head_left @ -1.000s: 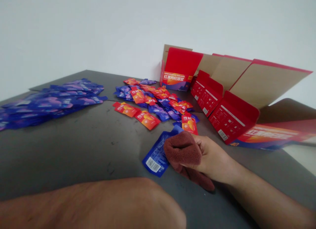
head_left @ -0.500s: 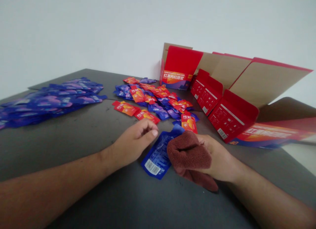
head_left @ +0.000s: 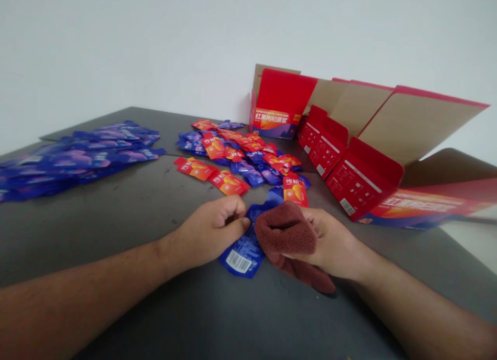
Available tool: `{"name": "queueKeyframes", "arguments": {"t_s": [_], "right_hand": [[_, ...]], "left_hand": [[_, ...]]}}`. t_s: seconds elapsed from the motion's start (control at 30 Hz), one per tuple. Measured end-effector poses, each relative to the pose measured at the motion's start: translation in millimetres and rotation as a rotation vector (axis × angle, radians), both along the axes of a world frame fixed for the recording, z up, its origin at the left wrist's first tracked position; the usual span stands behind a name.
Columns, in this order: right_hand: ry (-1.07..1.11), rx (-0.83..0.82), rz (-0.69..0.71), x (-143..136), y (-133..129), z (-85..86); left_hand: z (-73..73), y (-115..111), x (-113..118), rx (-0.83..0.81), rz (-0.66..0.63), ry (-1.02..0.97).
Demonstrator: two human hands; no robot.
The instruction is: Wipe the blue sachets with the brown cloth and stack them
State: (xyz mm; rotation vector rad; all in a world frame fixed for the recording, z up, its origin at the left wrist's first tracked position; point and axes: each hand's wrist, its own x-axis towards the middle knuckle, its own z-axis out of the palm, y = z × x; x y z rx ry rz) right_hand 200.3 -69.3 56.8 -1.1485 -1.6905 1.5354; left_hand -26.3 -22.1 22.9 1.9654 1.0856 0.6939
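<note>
A blue pouch (head_left: 243, 256) with a white barcode label lies tilted in front of me, its spout end away from me and partly covered. My left hand (head_left: 212, 230) is closed at the pouch's left edge, thumb and bent fingers pinching it. In my right hand (head_left: 336, 243) is a folded brown cloth (head_left: 287, 233), gripped tight and pressed over the pouch's right side. The cloth hides the fingertips of that hand. Just beyond the pouch lies a red-orange pouch (head_left: 295, 191).
Mixed red and blue pouches (head_left: 236, 148) lie heaped on the dark table (head_left: 186, 313). A bigger pile of blue pouches (head_left: 77, 161) is at the left. Several open red cartons (head_left: 355, 181) line the right side, flaps raised, before a pale wall.
My left hand has come to the pouch's left edge and pinches it. The cloth in my right hand has shifted slightly left over the pouch. The view has moved a little.
</note>
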Motion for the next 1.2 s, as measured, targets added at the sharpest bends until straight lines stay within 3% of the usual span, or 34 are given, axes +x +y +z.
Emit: {"name": "queueKeyframes", "arguments": {"t_s": [0.1,0.23,0.3,0.43,0.5,0.53,0.63,0.7,0.77,0.9,0.97,1.1,1.2], "right_hand": [[-0.158,0.271,-0.068,4.4,2.2,-5.1],[-0.499,0.793,-0.345,10.8,2.0,-12.5],[-0.597,0.927,-0.316,10.8,-1.2,-15.4],[-0.647,0.917,0.091,4.6,-9.8,-16.4],[-0.645,0.898,0.215,3.2,-11.4,-15.8],[-0.652,0.897,0.200,3.7,-10.9,-15.7],[-0.702,0.904,-0.041,8.1,-6.0,-16.8],[-0.716,0.905,-0.132,9.7,-3.7,-17.8],[-0.700,0.904,-0.076,8.2,-4.7,-17.9],[-0.650,0.895,0.193,3.7,-9.7,-16.5],[-0.671,0.898,0.130,5.9,-7.8,-16.6],[-0.704,0.905,-0.160,13.1,0.8,-19.5],[-0.667,0.883,-0.052,10.2,-1.2,-20.9]], "left_hand": [[-4.4,-0.8,1.2,-0.006,0.030,-0.013],[-15.3,-0.7,2.6,-0.095,0.037,-0.100],[-16.5,-0.5,3.4,-0.130,0.034,-0.108],[-8.0,-0.6,5.9,-0.087,0.051,-0.069],[-4.2,-1.1,6.7,-0.056,0.052,-0.052],[-3.6,-1.4,7.0,-0.054,0.051,-0.048],[-6.7,-2.3,6.8,-0.113,0.049,-0.061],[-9.7,-2.4,6.5,-0.152,0.046,-0.077],[-10.6,-2.3,6.4,-0.157,0.047,-0.095],[-6.3,-2.3,6.9,-0.114,0.053,-0.093],[-4.9,-3.1,7.2,-0.122,0.043,-0.085],[-7.1,-4.3,7.3,-0.165,0.032,-0.069],[-8.6,-3.5,6.9,-0.130,0.041,-0.086]]}}
